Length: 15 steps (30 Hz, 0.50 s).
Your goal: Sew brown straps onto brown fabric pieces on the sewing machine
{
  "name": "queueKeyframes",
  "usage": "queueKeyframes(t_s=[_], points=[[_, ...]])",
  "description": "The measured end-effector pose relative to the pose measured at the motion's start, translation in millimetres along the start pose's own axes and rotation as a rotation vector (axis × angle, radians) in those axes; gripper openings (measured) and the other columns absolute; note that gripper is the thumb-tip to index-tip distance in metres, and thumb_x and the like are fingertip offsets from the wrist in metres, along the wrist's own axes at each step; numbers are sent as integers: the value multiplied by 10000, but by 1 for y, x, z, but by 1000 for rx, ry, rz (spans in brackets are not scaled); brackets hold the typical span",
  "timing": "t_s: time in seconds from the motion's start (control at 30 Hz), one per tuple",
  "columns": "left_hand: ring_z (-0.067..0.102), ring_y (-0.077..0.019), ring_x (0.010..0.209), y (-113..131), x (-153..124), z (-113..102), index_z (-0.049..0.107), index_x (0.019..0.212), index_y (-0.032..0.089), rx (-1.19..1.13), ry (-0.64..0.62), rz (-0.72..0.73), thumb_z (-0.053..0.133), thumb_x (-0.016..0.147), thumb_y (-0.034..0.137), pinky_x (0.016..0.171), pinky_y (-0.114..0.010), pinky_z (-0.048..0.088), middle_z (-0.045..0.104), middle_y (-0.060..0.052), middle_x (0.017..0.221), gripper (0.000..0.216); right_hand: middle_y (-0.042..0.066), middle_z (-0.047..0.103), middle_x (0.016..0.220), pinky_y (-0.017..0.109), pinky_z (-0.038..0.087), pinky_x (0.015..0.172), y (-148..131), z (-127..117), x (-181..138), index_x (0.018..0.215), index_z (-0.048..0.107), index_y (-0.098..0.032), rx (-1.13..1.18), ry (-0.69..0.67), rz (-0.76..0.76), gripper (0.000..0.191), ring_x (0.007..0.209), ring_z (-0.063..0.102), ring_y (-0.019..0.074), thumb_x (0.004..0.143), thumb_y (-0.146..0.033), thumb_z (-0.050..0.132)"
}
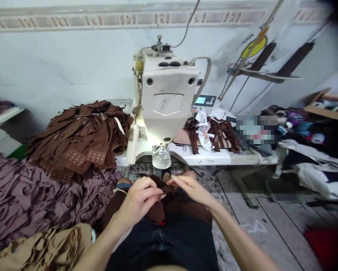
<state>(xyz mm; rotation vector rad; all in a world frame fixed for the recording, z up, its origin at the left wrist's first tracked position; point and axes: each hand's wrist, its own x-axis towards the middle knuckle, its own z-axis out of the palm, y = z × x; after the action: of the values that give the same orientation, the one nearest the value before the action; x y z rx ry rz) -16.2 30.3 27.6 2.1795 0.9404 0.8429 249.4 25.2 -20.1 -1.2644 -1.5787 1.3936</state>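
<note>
A brown fabric piece [154,212], seemingly a garment, lies across my lap below the sewing machine's edge. My left hand [142,195] is closed on it, thumb and forefinger pinched together with a small pale bit showing at the tips. Close by on the right, my right hand [191,188] has its fingers bent together over the same dark cloth. Its thumb and fingertips are partly hidden, so the exact grip is hard to see. Just beyond both hands stands the white sewing machine [169,84], its lamp lit.
Brown garments with rows of hooks or eyelets [87,139] are heaped left of the machine. Mauve fabric [53,207] and tan fabric [50,248] pile up below. Brown and white scraps [205,131] lie on the white table [222,159]. Thread cones [296,60] stand at upper right.
</note>
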Motion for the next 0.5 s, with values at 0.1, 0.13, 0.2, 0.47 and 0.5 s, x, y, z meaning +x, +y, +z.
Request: queueKeyframes(t_s=[0.1, 0.13, 0.2, 0.47, 0.5], points=[[616, -219, 858, -9, 0, -20, 859, 1002, 257, 220, 240, -32, 649, 1030, 347, 801, -328, 498, 675, -59, 828, 230, 24, 773, 759, 291, 526, 746, -8, 19, 6, 754, 791, -201, -88, -156, -98, 612, 741, 704, 214, 1057, -664, 530], [618, -216, 832, -15, -1, -24, 858, 1000, 249, 197, 304, -90, 659, 1021, 365, 791, -326, 508, 678, -54, 802, 232, 17, 741, 711, 277, 499, 707, -13, 27, 1, 706, 760, -199, -136, -151, -134, 591, 697, 674, 199, 1055, -634, 564], [649, -205, 782, -23, -6, -22, 851, 1015, 222, 8, 392, -247, 674, 1004, 417, 748, -308, 535, 720, -49, 795, 264, 16, 702, 676, 262, 461, 664, -26, 43, -18, 682, 734, -203, -194, -123, -172, 528, 663, 643, 185, 1044, -574, 630], [644, -123, 683, -8, -25, 63, 722, 870, 172, -801, 261, -614, 911, 797, 463, 652, -210, 516, 709, 11, 772, 355, 40, 740, 763, 256, 465, 605, -33, 39, -52, 850, 785, -189, 102, -146, 24, 466, 642, 646, 167, 966, -633, 706], [613, -99, 640, -6, -27, 72, 699, 899, 177, -858, 239, -633, 933, 777, 439, 617, -191, 480, 686, 30, 754, 371, 36, 723, 744, 257, 454, 581, -29, 29, -47, 847, 774, -184, 119, -33, 64, 487, 611, 620, 158, 966, -649, 694]])
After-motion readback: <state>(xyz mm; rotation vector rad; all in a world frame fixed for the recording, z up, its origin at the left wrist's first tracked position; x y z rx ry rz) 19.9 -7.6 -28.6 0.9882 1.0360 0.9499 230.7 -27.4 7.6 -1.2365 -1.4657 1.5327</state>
